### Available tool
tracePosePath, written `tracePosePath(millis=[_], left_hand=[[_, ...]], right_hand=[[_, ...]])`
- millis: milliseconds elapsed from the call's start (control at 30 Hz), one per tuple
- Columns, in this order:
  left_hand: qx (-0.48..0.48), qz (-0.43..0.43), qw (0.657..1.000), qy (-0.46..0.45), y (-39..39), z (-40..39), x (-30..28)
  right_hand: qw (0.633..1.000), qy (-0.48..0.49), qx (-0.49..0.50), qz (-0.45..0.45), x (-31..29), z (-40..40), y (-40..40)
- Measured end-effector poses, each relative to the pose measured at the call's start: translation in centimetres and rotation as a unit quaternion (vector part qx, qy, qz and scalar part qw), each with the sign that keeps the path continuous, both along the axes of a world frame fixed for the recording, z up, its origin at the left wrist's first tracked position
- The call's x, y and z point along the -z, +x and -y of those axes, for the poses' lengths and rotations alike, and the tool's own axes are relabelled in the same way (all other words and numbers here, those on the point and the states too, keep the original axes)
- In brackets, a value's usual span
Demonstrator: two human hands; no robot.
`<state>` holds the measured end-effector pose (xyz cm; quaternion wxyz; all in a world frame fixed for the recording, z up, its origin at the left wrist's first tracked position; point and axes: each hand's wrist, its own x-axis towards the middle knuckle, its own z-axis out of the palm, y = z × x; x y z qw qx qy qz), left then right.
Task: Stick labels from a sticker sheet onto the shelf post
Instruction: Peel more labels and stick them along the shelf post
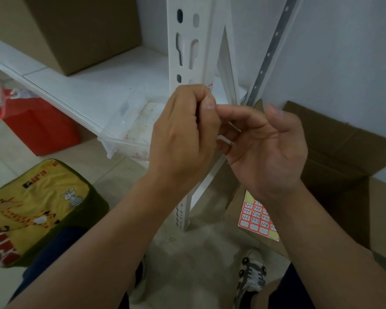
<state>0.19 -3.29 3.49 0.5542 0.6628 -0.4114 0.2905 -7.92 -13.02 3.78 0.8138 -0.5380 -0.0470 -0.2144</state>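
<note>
The white slotted shelf post (187,41) stands upright in the middle of the view. My left hand (183,132) is curled in front of it, fingers pinched together against the post's right edge. A small label (210,86) with a red border peeks out just above those fingertips, and most of it is hidden. My right hand (265,148) is palm up beside it, fingers loosely curled, its index fingertip touching my left thumb. The red-and-yellow sticker sheet (257,216) with handwritten numbers lies on a cardboard box flap (236,197) below my right wrist.
A clear plastic tray (129,128) overhangs the white shelf (83,83), with a large cardboard box (80,30) behind it. A red bag (36,126) and a yellow giraffe-print cushion (31,206) are on the floor at the left. An open brown box (334,152) is at the right. My shoe (252,277) is below.
</note>
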Motion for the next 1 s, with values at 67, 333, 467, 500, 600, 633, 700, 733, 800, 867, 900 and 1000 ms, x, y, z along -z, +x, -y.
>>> tracePosePath(millis=[67,333,467,500,600,633,700,733,800,867,900,1000], left_hand=[[0.022,-0.025,0.999,-0.008,-0.2,-0.1,-0.1],[0.085,-0.209,0.971,-0.075,1.9,-1.0,-0.7],[-0.009,-0.246,0.969,-0.025,4.7,-1.8,-0.3],[-0.022,-0.274,0.961,0.002,5.6,-2.0,-0.1],[-0.043,-0.331,0.935,0.123,8.2,-2.0,0.9],[-0.053,-0.34,0.925,0.161,9.0,-1.9,1.3],[-0.086,-0.354,0.906,0.216,10.3,-1.6,2.0],[-0.099,-0.355,0.899,0.238,10.9,-1.4,2.5],[-0.101,-0.353,0.887,0.28,11.9,-1.1,3.3],[-0.081,-0.37,0.876,0.3,12.1,-1.0,3.8],[-0.068,-0.383,0.87,0.304,12.2,-1.0,3.9],[-0.089,-0.376,0.867,0.316,12.4,-1.1,4.0]], right_hand=[[1.0,-0.002,-0.003,0.002,0.1,0.0,0.1],[0.998,-0.002,0.061,-0.018,0.0,-0.1,0.3],[0.978,-0.056,0.191,-0.063,0.2,-0.3,0.6],[0.971,-0.074,0.218,-0.07,0.2,-0.4,0.8],[0.95,-0.121,0.274,-0.086,0.3,-0.6,1.2],[0.944,-0.136,0.288,-0.091,0.4,-0.6,1.3],[0.932,-0.157,0.312,-0.099,0.4,-0.8,1.5],[0.925,-0.165,0.325,-0.105,0.5,-0.8,1.6],[0.912,-0.186,0.345,-0.121,0.7,-0.8,1.9],[0.906,-0.197,0.353,-0.124,0.8,-0.9,2.0],[0.907,-0.197,0.352,-0.121,0.9,-0.9,2.1],[0.906,-0.203,0.354,-0.117,1.0,-0.8,2.1]])
